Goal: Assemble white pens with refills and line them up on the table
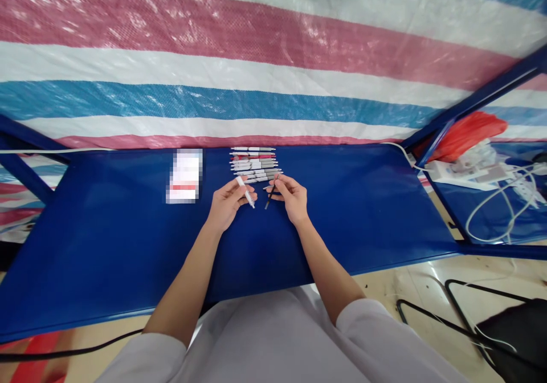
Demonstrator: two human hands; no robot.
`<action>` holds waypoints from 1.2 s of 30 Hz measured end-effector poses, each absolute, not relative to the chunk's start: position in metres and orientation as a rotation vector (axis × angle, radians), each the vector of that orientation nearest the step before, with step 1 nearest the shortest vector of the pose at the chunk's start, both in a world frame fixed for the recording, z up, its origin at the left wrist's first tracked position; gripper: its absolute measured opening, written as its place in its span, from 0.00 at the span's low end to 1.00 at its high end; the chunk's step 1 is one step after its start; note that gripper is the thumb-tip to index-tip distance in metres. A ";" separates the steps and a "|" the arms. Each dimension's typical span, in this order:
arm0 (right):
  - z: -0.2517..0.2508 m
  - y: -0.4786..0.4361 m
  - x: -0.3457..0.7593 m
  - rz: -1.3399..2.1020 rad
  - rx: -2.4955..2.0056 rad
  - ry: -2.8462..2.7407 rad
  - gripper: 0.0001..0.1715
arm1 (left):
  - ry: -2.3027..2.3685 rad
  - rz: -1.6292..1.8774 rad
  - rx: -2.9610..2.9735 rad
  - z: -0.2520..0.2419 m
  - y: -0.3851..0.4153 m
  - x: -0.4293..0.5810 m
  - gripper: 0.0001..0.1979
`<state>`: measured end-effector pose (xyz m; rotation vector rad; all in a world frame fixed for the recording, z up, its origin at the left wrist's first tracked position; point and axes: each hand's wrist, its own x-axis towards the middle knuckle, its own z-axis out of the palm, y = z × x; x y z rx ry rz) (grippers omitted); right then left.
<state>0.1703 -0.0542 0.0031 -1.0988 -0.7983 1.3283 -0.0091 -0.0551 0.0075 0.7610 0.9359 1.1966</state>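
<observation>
Over the blue table [363, 206], my left hand [226, 203] pinches a white pen barrel [245, 192], tilted with its lower end toward me. Opposite it, my right hand [293, 198] grips a thin dark pen refill [269, 197] between thumb and fingertips, its lower end pointing down and left. The barrel and the refill are apart. Just beyond both hands lies a stack of several pens [254, 163], side by side, mostly white and grey with a red one among them. My fingers partly hide the nearest pens.
A blurred-out white and red item [184, 176] lies left of the pens. Striped plastic sheeting [256, 75] hangs behind the table. Blue metal frame bars [474, 101] stand at the sides. To the right are a red plastic bag [470, 135], a white power strip [461, 173] and loose cables.
</observation>
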 end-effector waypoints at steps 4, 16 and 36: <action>0.006 -0.055 0.169 1.314 -1.115 -0.806 0.22 | 0.964 1.191 0.824 0.013 -0.058 -0.008 0.21; 0.039 -0.047 0.169 1.240 -1.001 -0.786 0.19 | 1.196 1.016 1.251 0.033 -0.062 -0.014 0.19; 0.057 -0.044 0.160 1.031 -1.029 -0.691 0.17 | 1.149 0.938 1.620 0.043 -0.059 -0.007 0.14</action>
